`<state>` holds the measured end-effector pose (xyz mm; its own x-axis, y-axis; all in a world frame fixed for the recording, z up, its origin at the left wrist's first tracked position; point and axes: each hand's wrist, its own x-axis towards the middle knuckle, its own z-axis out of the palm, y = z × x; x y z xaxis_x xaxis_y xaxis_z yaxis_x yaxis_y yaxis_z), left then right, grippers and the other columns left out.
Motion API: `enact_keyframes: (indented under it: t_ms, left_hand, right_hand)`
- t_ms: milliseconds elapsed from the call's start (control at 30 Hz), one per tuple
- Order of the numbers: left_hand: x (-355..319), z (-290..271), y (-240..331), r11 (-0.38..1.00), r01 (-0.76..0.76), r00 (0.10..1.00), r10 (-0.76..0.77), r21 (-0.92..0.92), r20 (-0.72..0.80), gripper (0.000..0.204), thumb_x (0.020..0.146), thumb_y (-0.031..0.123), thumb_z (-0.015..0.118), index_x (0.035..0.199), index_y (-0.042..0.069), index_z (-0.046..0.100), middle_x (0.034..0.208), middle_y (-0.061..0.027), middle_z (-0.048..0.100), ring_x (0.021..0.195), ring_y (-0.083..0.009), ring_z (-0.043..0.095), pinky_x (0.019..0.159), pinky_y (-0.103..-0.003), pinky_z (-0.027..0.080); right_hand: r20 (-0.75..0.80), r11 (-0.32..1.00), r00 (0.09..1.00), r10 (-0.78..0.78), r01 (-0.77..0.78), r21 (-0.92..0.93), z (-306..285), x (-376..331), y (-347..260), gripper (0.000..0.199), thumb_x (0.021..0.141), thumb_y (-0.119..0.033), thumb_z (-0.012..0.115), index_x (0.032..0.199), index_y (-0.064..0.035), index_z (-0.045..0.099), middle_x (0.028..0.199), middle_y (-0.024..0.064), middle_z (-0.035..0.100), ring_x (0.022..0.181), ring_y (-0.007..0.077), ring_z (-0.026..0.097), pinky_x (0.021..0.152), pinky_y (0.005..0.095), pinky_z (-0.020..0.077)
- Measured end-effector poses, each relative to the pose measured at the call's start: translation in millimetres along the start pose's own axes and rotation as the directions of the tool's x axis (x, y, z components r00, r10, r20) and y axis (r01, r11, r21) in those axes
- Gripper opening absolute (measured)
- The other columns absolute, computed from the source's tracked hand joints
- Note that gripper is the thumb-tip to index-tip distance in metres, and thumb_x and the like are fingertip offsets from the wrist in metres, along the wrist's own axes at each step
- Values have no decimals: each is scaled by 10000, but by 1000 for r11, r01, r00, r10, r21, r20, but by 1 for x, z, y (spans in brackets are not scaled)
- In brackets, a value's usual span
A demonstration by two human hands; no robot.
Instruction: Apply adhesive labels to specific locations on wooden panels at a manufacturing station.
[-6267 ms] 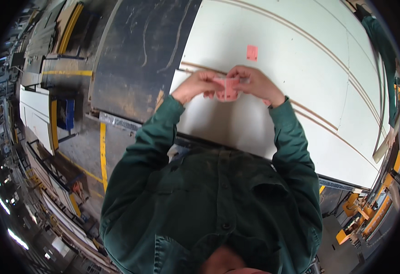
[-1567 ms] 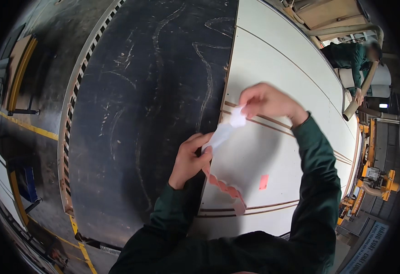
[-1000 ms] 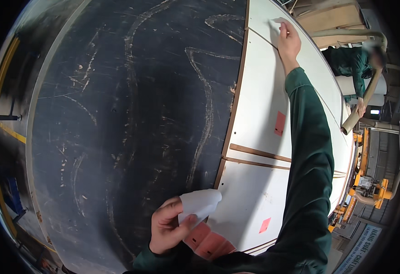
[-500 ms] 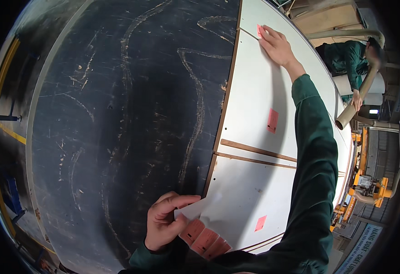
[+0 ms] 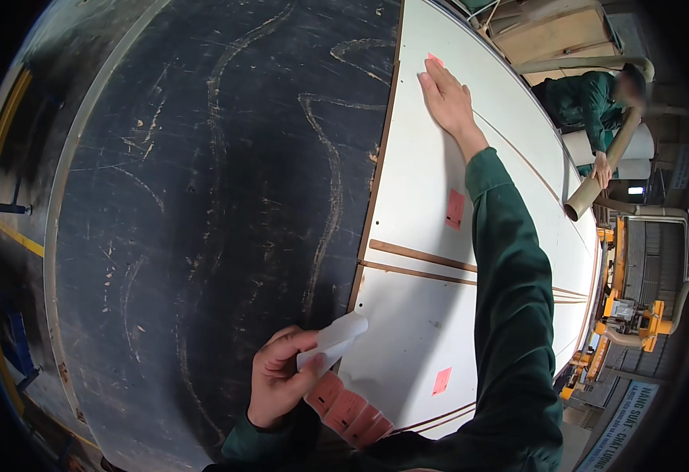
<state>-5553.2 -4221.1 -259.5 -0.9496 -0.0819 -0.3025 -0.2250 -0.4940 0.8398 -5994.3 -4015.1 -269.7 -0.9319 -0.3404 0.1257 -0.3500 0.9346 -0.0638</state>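
A strip of red labels [image 5: 348,411] on white backing is pinched in my left hand [image 5: 275,384], low over the near edge of the white panels. The backing's bare end [image 5: 335,337] curls up past the fingers. At the far end, my right hand [image 5: 449,104] lies flat with fingers stretched, its tips over a red label [image 5: 436,58] on the white panel [image 5: 415,149]; most of that label is hidden. Another red label [image 5: 455,209] sits on the same panel, below the hand. A third label [image 5: 441,381] is on the nearer white panel [image 5: 396,315].
A scuffed dark tabletop [image 5: 266,197] spreads left of the panels. Thin brown strips [image 5: 423,261] lie where the panels meet. On the right, a person in green [image 5: 596,102] grips a brown tube [image 5: 608,165]. Orange machinery [image 5: 616,315] stands behind; a yellow rail [image 5: 2,141] is at far left.
My right fingers have gone from holding the label's edge to lying flat over it. The bare backing in my left hand curls differently. The whole view has shifted slightly.
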Motion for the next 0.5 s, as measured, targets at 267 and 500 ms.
enact_keyframes:
  t_ms: [267, 500]
  left_hand:
    - [-4, 0, 1, 998, 23, 998, -26, -58, -51, 370, 732, -73, 569, 1077, 6, 674, 883, -31, 578, 811, -98, 524, 757, -228, 413]
    - [-1, -1, 3, 1000, 7, 999, -7, -1, 46, 448, 687, -64, 526, 1104, 12, 672, 872, -17, 568, 820, -95, 519, 780, -222, 403]
  right_hand:
    - [-92, 986, 982, 167, -167, 10, 18, 22, -10, 643, 935, -587, 315, 1406, -167, 437, 1505, 44, 344, 1366, 334, 312, 1108, 519, 221]
    - [-85, 975, 980, 179, -188, -119, 7, 23, -21, 632, 929, -567, 340, 1369, -136, 481, 1395, 163, 444, 1232, 371, 420, 1054, 496, 302]
